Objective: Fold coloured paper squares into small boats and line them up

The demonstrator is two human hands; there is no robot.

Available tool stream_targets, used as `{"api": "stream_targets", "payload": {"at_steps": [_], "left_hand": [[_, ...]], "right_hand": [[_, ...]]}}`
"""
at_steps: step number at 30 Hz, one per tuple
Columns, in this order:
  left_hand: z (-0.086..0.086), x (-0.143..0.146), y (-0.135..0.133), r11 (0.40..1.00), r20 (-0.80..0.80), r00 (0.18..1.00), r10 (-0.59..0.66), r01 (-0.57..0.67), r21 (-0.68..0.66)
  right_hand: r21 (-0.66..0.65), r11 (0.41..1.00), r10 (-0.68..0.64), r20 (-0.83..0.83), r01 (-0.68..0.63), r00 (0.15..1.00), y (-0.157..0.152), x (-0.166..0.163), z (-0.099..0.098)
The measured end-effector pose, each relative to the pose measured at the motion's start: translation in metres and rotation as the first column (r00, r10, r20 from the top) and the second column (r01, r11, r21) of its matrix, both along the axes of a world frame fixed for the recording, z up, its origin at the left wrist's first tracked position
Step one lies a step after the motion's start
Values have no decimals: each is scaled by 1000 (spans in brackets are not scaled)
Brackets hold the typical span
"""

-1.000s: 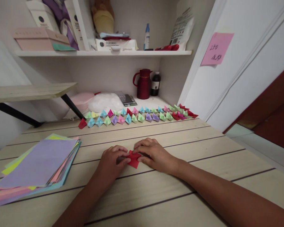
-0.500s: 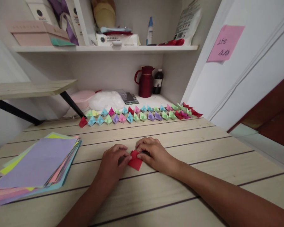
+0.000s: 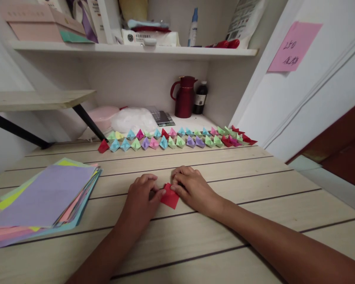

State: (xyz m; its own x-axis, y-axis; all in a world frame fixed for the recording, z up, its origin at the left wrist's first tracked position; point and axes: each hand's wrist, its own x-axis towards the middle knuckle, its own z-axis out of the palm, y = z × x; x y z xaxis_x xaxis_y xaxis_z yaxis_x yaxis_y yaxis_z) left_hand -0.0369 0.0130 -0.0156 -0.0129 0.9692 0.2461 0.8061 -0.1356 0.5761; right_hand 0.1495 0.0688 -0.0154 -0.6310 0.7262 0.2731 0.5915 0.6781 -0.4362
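Note:
A small folded piece of red paper lies on the wooden tabletop, one corner pointing toward me. My left hand grips its left edge, the thumb on top and the fingers curled behind. On the other side, my right hand pinches the upper right edge, also thumb on top. Its remaining fingers curl over and rest near the table. The undersides of the fingertips are hidden. Beyond the hands stand two rows of folded paper boats in several colours.
At the left lies a stack of coloured paper sheets, purple on top. Behind the boats are a white plastic bag, a dark red jug and a dark bottle. A raised wooden shelf with black legs stands at the back left.
The view has tilted down slightly, so the shelf sits higher in the picture. Both hands keep hold of the red paper, their fingers shifting only a little.

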Motion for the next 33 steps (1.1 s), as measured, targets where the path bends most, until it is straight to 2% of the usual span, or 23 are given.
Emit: {"api": "stream_targets", "payload": {"at_steps": [11,17,20,24,28,33], "left_hand": [[-4,6,-2,998,-130,991,32,-24,59],[-4,9,-4,998,-280,958,61,-51,44],[-5,9,-4,993,-279,955,104,-83,84],[-4,6,-4,983,-260,965,35,14,182],[0,1,-4,984,-367,925,-99,145,99],[-1,-1,-2,990,-380,917,-121,139,20]], "right_hand": [[120,989,-100,143,83,985,2,-5,-3],[166,980,-134,165,106,977,1,-7,-4],[178,978,-135,154,107,979,0,-7,-4],[193,978,-102,129,76,986,-1,-8,-2],[110,991,-80,31,76,996,4,-6,-5],[-89,996,-49,-225,29,973,12,4,-8]]}}
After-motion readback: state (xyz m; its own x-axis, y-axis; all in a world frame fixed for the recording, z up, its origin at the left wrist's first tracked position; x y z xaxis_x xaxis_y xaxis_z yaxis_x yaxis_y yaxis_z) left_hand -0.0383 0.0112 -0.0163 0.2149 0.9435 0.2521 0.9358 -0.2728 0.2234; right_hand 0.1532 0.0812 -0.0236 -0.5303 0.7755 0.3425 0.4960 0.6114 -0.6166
